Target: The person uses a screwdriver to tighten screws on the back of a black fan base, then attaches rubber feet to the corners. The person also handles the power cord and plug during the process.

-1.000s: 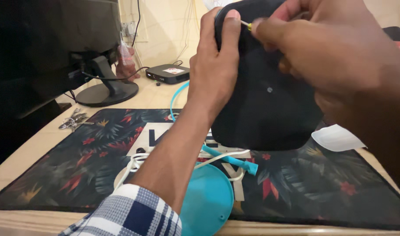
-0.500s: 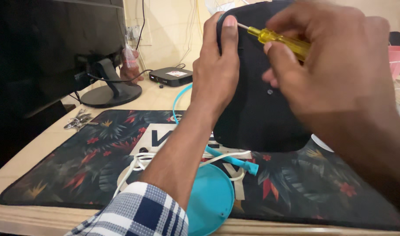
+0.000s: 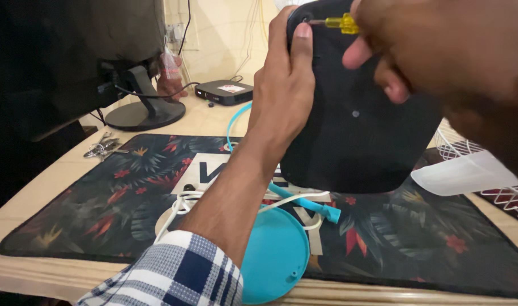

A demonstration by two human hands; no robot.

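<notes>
My left hand (image 3: 284, 90) grips the left edge of a black rounded housing (image 3: 355, 136) that stands upright on the floral desk mat (image 3: 100, 209), thumb pressed near its top corner. My right hand (image 3: 440, 51) holds a yellow-handled screwdriver (image 3: 341, 23) whose metal tip meets a hole at the housing's upper left, right beside my left thumb. A small screw hole shows in the middle of the black surface.
A turquoise round cover (image 3: 276, 255) lies at the mat's front edge, with a white cord (image 3: 182, 204) and a turquoise strip (image 3: 304, 204) behind it. A monitor stand (image 3: 145, 113), a small black box (image 3: 225, 92), metal clips (image 3: 103, 148), a white wire rack (image 3: 497, 187) and a translucent white piece (image 3: 463, 173) surround the work.
My right hand has moved up and slid forward over the screwdriver handle, hiding most of it. The tip stays at the hole. The view shifted, showing a wire rack at right.
</notes>
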